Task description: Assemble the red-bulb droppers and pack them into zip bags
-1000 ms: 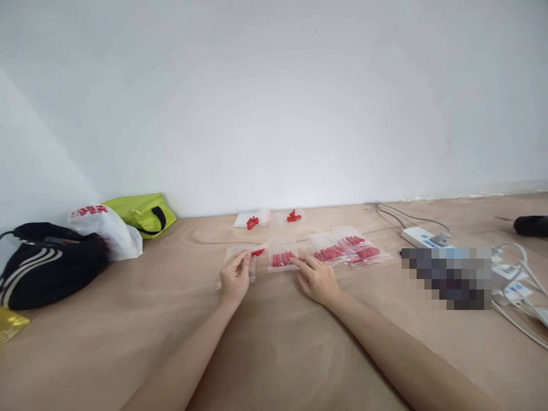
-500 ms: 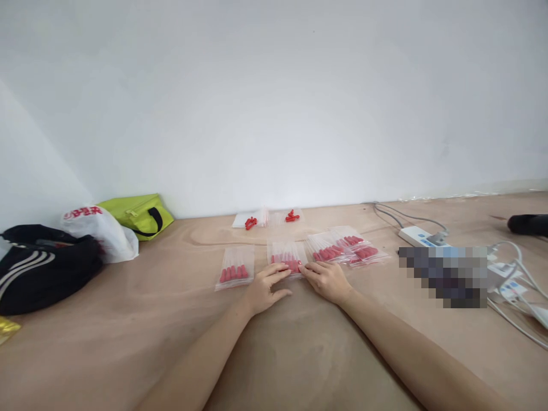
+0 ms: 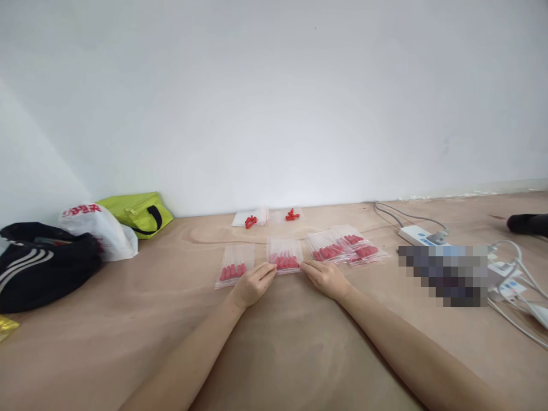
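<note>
A clear zip bag (image 3: 285, 251) with several red-ended pieces lies flat between my hands. My left hand (image 3: 253, 283) has its fingers closed together at the bag's lower left corner. On the other side, my right hand (image 3: 325, 278) pinches or presses the lower right corner, fingers together. Left of them lies a similar filled bag (image 3: 234, 264). Several filled bags (image 3: 331, 245) overlap just beyond my right hand. Near the wall, small red pieces (image 3: 250, 221) rest on a stack of bags, and more red pieces (image 3: 292, 215) lie on clear plastic to the right.
On the left are a black bag (image 3: 47, 274), a white plastic bag (image 3: 98, 228) and a lime-green bag (image 3: 137, 210). Power strips (image 3: 417, 235) with cables and a pixelated dark patch are on the right. A black object (image 3: 528, 224) lies at the right edge.
My left hand has drawn back left from over the bag to its corner, its fingers now closer together. The red ends in the middle bag show more fully. My right hand has hardly moved.
</note>
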`<state>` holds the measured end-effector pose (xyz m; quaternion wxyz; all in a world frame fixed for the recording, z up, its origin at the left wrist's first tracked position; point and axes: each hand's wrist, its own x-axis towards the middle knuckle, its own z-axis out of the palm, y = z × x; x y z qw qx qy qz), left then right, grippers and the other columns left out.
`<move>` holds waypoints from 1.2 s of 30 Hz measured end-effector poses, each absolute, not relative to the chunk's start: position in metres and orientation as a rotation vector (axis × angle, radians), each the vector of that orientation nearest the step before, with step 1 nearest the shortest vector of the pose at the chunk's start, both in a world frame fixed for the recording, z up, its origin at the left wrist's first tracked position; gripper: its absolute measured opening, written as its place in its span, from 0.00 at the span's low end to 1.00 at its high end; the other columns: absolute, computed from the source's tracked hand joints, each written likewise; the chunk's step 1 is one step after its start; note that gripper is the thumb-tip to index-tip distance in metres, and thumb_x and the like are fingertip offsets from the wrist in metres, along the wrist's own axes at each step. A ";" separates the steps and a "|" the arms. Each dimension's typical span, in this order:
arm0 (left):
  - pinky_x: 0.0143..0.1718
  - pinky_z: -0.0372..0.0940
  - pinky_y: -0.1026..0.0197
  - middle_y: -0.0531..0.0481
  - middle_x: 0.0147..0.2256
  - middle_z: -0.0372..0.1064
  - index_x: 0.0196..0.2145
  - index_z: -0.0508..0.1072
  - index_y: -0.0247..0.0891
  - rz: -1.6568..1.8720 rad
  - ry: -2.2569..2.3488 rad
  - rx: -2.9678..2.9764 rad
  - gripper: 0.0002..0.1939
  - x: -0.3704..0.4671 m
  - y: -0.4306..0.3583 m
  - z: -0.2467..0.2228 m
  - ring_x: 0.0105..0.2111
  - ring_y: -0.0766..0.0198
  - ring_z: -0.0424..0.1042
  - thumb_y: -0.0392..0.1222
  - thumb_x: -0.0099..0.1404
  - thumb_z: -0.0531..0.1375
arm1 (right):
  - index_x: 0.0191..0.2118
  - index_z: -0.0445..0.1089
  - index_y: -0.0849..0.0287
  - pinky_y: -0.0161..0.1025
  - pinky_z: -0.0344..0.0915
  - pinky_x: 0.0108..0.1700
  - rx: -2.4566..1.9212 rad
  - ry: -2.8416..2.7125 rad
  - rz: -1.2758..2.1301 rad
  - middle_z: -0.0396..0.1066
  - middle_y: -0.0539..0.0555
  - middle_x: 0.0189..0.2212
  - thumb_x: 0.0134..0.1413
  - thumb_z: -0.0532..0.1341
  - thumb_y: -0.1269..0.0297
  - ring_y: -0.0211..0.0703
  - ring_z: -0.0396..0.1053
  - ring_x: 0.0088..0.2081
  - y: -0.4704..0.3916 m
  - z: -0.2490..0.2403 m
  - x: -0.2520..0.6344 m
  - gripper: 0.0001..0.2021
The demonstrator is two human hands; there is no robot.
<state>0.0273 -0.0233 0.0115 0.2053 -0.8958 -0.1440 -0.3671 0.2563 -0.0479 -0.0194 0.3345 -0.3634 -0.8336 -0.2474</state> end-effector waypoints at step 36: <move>0.32 0.69 0.63 0.46 0.29 0.71 0.31 0.70 0.33 -0.982 -0.525 -2.541 0.13 0.026 -0.029 0.011 0.29 0.64 0.72 0.31 0.65 0.47 | 0.23 0.66 0.60 0.38 0.45 0.28 -0.860 -2.173 -0.860 0.65 0.50 0.22 0.56 0.51 0.73 0.37 0.57 0.28 -0.047 0.001 0.213 0.13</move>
